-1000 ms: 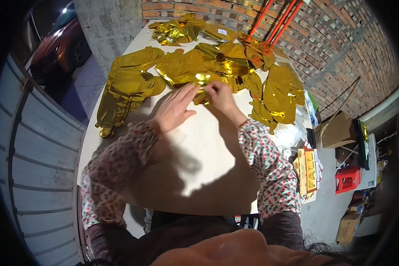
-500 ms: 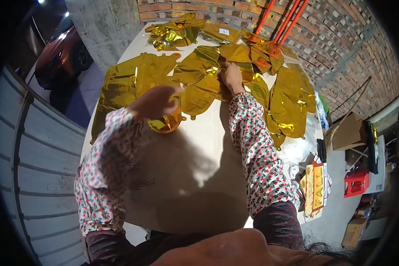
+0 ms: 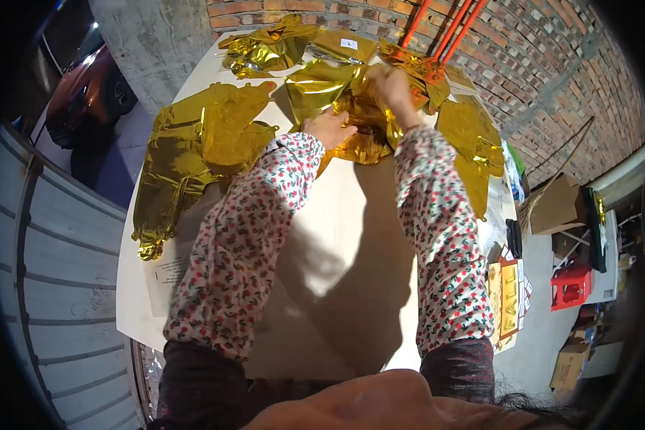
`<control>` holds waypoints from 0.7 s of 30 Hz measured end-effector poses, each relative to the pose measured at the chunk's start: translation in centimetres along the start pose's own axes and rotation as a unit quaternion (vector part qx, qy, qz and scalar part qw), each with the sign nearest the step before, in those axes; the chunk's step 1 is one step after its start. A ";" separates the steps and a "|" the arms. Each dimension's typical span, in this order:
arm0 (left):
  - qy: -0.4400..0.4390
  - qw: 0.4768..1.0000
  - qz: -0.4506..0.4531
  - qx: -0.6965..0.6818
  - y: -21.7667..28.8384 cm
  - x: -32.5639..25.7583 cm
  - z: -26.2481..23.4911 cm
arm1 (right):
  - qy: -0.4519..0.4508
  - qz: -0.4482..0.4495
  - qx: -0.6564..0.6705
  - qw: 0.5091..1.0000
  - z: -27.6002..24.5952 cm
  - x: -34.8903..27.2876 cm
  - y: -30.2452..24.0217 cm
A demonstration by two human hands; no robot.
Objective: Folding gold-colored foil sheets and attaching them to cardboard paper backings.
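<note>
Several flat, uninflated gold foil balloons cover the far half of the pale table (image 3: 322, 215). In the middle, a crumpled gold foil balloon (image 3: 362, 118) is partly lifted and creased between my hands. My left hand (image 3: 330, 130) grips its left side with bent fingers, though the fingertips partly disappear in the folds. At its upper right, my right hand (image 3: 393, 89) is raised and blurred, with fingers closed on the foil. Left of my hands lie overlapping flat balloons (image 3: 229, 136). Another gold balloon (image 3: 469, 136) lies beside my right forearm.
More foil (image 3: 269, 50) and a flat packet with a white label (image 3: 349, 44) lie at the far edge. Orange-red pipes (image 3: 451, 32) run along the brick wall (image 3: 530, 72). A printed yellow sheet (image 3: 507, 297) sits at the right edge; a red stool (image 3: 571, 287) stands beyond.
My left hand has moved right and away from me onto the middle foil. My right hand has shifted farther out, and that foil is now lifted and crumpled. The view has shifted slightly.
</note>
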State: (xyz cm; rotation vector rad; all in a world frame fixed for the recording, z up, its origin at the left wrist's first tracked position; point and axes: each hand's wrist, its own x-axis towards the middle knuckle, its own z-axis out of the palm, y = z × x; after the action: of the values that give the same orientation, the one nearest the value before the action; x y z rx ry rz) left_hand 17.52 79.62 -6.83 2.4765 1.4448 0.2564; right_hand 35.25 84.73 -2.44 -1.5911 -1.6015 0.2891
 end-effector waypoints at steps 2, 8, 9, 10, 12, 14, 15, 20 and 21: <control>-0.063 0.993 -0.060 0.077 -1.6 1.0 0.8 | 0.151 -0.041 0.137 0.978 -4.8 1.0 -7.1; -0.049 0.997 -0.051 0.015 -1.1 1.5 -0.3 | 0.223 -0.352 0.215 0.883 -21.7 -9.0 -18.6; 0.021 0.998 -0.006 0.056 -1.0 2.1 0.6 | 0.178 -0.365 0.079 0.910 -23.2 -12.7 -19.7; 0.091 0.991 0.037 0.095 -0.8 2.5 1.6 | 0.128 -0.410 0.068 0.901 -23.0 -15.1 -19.3; 0.048 0.998 0.027 -0.026 -4.2 3.7 -0.1 | -0.015 -0.459 0.042 0.888 -21.4 -19.9 -20.5; -0.214 0.954 -0.001 -0.211 -4.6 4.9 -1.0 | -0.134 -0.401 -0.044 0.905 -20.2 -24.6 -19.2; -0.189 0.934 -0.014 -0.302 -3.6 1.9 -2.7 | -0.166 -0.356 -0.045 0.918 -20.3 -27.3 -17.7; -0.058 0.980 0.124 -0.147 -5.8 -17.5 -3.6 | -0.230 -0.263 -0.060 0.935 -15.5 -40.5 -15.2; 0.000 0.973 0.092 -0.212 -4.2 -21.1 -3.2 | -0.259 -0.222 -0.074 0.937 -15.0 -43.2 -14.2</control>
State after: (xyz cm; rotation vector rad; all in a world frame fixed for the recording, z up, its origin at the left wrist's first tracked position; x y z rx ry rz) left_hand 2.84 63.68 -5.50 2.2503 1.0260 0.5402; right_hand 28.58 37.38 -0.29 -1.2648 -2.3855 0.3680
